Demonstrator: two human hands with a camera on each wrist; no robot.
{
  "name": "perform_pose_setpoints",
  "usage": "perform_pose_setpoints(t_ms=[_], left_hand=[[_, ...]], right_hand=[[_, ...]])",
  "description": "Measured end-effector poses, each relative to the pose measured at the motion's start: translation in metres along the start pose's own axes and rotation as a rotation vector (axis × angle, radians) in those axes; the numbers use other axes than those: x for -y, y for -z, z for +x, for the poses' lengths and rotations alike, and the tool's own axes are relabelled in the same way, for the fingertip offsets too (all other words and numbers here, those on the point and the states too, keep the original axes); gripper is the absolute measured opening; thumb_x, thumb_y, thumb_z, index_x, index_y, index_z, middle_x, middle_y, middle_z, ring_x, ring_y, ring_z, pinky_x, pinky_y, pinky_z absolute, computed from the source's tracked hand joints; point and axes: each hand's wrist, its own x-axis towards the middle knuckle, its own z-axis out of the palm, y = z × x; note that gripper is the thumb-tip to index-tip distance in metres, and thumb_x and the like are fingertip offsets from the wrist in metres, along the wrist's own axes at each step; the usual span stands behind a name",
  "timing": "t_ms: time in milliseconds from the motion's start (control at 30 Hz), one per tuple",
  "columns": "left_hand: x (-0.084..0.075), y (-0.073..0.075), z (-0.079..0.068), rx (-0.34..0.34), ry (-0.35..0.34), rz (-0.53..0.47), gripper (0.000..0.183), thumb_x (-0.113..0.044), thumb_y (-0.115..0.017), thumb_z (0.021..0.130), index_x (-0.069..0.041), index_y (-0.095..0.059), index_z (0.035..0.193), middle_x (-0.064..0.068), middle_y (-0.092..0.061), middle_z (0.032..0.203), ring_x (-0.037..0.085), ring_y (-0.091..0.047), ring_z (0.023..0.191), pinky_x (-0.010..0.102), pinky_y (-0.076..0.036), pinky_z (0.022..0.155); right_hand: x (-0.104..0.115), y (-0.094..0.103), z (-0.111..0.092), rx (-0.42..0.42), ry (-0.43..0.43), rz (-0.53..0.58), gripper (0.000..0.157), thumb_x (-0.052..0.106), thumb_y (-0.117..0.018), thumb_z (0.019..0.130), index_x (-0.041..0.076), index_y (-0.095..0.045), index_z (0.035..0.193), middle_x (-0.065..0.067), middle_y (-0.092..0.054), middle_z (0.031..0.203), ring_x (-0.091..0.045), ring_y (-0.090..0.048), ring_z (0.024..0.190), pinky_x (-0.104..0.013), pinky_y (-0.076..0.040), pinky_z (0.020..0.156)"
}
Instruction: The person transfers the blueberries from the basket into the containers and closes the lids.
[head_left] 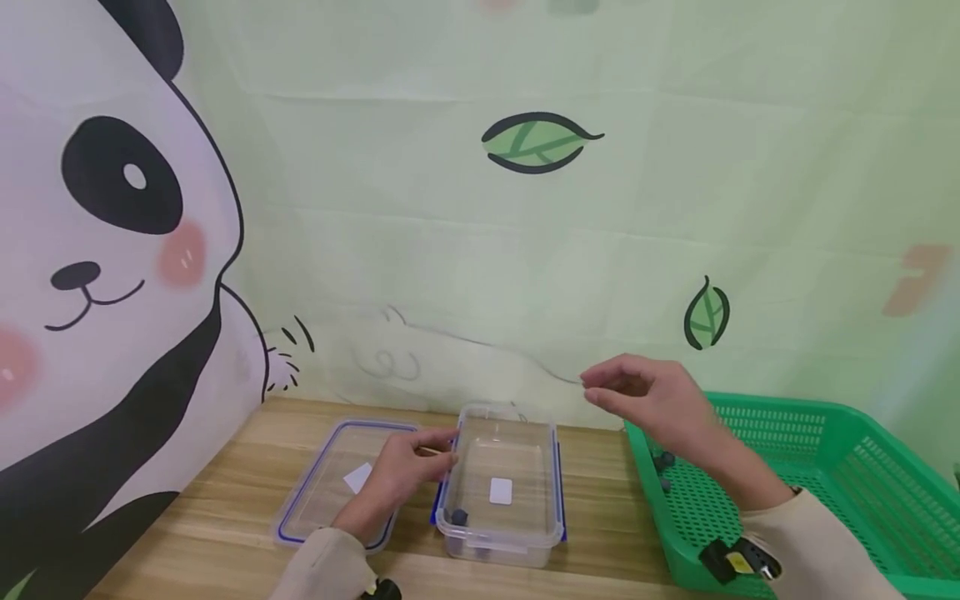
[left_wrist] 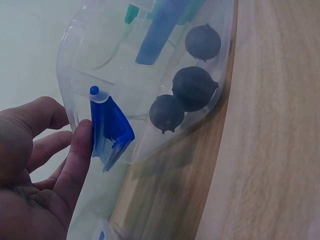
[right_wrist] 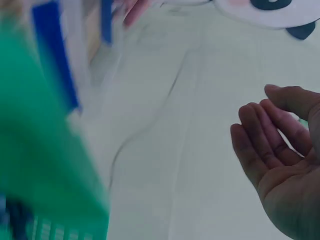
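Observation:
A clear plastic box (head_left: 498, 548) with blue side clips stands uncovered on the table. My left hand (head_left: 408, 467) touches its left rim with thumb and fingertips; in the left wrist view, one finger lies against a blue clip (left_wrist: 111, 130). Several dark blueberries (left_wrist: 195, 89) show through the box wall; one blueberry (head_left: 459, 517) sits in the near left corner. Above the left end of the green basket (head_left: 656, 533), my right hand (head_left: 660, 404) hangs in the air, fingers bent loosely towards the thumb. Nothing shows between them in the right wrist view.
Left of the box lies its clear lid (head_left: 318, 496) with a blue seal, and a white slip (head_left: 358, 477) shows on it. A few blueberries (head_left: 665, 460) lie at the basket's left side. A printed panda cloth (head_left: 450, 250) hangs behind the wooden table (head_left: 202, 500).

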Motion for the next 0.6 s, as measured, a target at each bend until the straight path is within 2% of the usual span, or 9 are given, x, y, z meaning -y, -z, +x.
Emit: perform_pose_setpoints(t_ms=[133,367,600], left_hand=[[0.001,0.000,0.000,0.010,0.001,-0.010,0.038,0.000,-0.076,0.093,0.006,-0.071,0.131,0.012,-0.073,0.105,0.021,-0.072,0.081,0.034,-0.065,0.074],[0.001,0.001,-0.001,0.010,0.009,0.001,0.038,-0.002,-0.076,0.093,0.004,-0.071,0.131,0.011,-0.073,0.106,0.021,-0.072,0.082,0.035,-0.064,0.076],[0.000,0.001,0.000,0.016,-0.008,-0.004,0.039,-0.002,-0.076,0.094,0.006,-0.070,0.132,0.011,-0.073,0.106,0.021,-0.072,0.082,0.037,-0.065,0.076]], right_hand=[[-0.023,0.019,0.004,-0.005,0.011,-0.078,0.023,0.022,-0.076,0.101,0.008,-0.077,0.119,-0.005,-0.077,0.113,-0.020,-0.074,0.103,-0.027,-0.060,0.084],[-0.064,0.044,0.003,0.019,-0.046,-0.139,0.029,0.027,-0.075,0.102,0.008,-0.076,0.122,-0.005,-0.077,0.115,-0.022,-0.072,0.104,-0.027,-0.059,0.084],[-0.096,0.057,0.001,0.084,-0.094,-0.176,0.033,0.028,-0.073,0.103,0.004,-0.074,0.126,-0.005,-0.076,0.116,-0.025,-0.071,0.108,-0.034,-0.059,0.086]])
